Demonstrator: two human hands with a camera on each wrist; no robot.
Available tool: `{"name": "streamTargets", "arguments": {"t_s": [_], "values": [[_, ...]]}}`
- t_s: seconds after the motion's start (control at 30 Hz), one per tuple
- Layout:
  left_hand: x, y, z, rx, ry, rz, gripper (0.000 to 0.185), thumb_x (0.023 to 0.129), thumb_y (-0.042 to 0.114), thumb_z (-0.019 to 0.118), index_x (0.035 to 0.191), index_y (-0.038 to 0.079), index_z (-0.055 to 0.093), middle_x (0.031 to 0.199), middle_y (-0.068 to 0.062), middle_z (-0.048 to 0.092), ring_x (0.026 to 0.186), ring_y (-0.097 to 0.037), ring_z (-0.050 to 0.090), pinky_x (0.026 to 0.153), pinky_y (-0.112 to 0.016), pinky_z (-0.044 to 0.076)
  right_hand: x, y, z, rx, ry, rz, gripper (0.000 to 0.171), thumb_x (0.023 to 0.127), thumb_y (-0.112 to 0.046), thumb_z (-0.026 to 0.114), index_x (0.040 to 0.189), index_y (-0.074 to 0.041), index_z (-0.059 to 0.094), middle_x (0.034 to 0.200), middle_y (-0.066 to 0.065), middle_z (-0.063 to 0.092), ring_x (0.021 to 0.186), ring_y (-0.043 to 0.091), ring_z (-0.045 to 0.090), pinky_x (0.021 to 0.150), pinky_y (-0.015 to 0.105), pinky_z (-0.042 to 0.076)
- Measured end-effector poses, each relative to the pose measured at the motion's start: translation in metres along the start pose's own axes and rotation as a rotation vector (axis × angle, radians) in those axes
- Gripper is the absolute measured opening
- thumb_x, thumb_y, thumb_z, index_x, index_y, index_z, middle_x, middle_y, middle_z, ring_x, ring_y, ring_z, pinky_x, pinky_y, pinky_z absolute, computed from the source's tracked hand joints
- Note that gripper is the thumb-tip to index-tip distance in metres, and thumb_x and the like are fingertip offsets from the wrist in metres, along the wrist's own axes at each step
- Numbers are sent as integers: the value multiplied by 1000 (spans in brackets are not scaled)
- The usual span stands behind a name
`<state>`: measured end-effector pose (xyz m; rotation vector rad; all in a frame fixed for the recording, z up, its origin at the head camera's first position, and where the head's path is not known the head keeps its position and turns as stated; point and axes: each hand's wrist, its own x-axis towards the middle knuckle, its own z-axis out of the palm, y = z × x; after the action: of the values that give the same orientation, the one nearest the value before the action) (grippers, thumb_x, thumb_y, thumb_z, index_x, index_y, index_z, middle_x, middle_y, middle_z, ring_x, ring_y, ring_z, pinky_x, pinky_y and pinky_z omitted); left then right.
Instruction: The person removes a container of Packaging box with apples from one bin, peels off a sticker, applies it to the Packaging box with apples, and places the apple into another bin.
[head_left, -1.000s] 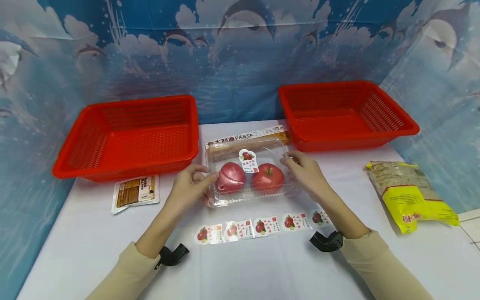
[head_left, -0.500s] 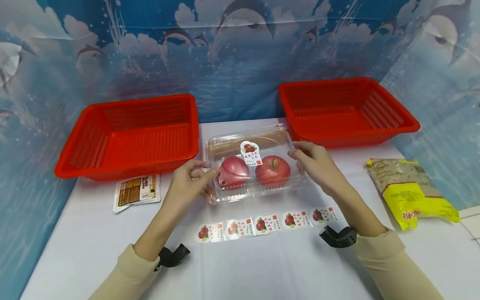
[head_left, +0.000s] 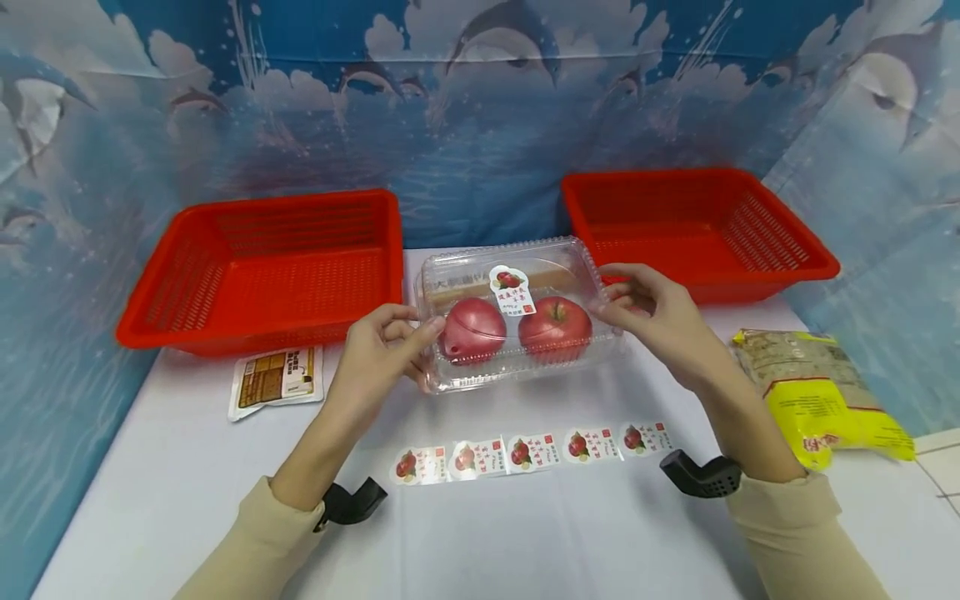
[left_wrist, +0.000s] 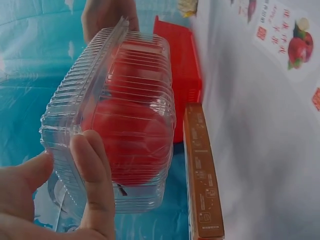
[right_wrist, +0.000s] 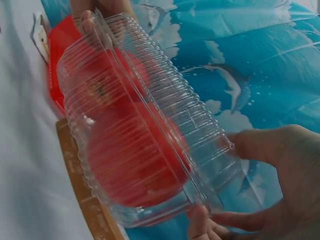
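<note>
A clear plastic clamshell box (head_left: pixel 517 312) with two red apples (head_left: pixel 553 327) inside and a sticker on its lid is lifted above the white table. My left hand (head_left: pixel 390 346) grips its left end and my right hand (head_left: pixel 637 308) grips its right end. From the left wrist the box (left_wrist: pixel 117 120) shows ribbed walls, with my thumb and finger (left_wrist: pixel 92 170) pinching the rim. In the right wrist view the box (right_wrist: pixel 140 130) is tilted, and my right hand's fingers (right_wrist: pixel 260 150) hold its near corner. A brown pasta box (left_wrist: pixel 201 175) lies on the table behind it.
Two red baskets stand at the back, one left (head_left: pixel 262 267) and one right (head_left: pixel 697 229). A strip of apple stickers (head_left: pixel 528 450) lies in front of the hands. A small sachet (head_left: pixel 273 379) lies at left, a yellow bag (head_left: pixel 821 392) at right.
Both hands have raised the clamshell box off the table and moved it slightly away and to the right; it now hides most of the pasta box.
</note>
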<state>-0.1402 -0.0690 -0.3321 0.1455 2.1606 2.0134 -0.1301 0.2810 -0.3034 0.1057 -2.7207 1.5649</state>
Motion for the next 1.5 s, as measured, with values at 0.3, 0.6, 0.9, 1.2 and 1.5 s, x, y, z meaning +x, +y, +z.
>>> {"name": "streamTargets", "arguments": {"t_s": [0.3,0.6,0.9,1.2,1.5], "values": [[3,15,9,-28,11,36,57,96,37,79,137,5,55,85,-12,69,56,-22,67,68,-34,65,-4,0,-20,-45,-123,-41,89,88,-23,86,163,-21,38,160,4,45,132,30,53,88,17,57],[13,32,23,-76,-23,98,54,97,31,79,138,3,57,86,-14,68,60,-21,69,67,-37,65,-4,-2,-35,-44,-9,-58,87,86,-20,89,161,-23,44,151,2,54,117,22,61,81,20,61],[34,48,46,-116,-72,111,58,97,26,79,143,2,54,91,-14,69,62,-20,71,66,-35,65,-1,6,-50,121,111,-89,72,92,-14,82,157,-20,51,154,8,53,113,15,66,81,20,62],[54,72,73,-100,-96,70,66,95,31,80,148,5,51,97,-14,70,64,-21,72,77,-39,66,4,15,-61,483,284,-162,65,89,-2,82,149,-9,59,150,11,56,130,21,54,87,15,58],[83,81,101,-32,-136,35,70,97,36,78,151,5,48,93,-13,70,66,-22,72,82,-34,64,9,28,-68,561,455,-196,58,90,-7,83,144,-10,63,138,8,65,122,21,56,88,15,58]]}}
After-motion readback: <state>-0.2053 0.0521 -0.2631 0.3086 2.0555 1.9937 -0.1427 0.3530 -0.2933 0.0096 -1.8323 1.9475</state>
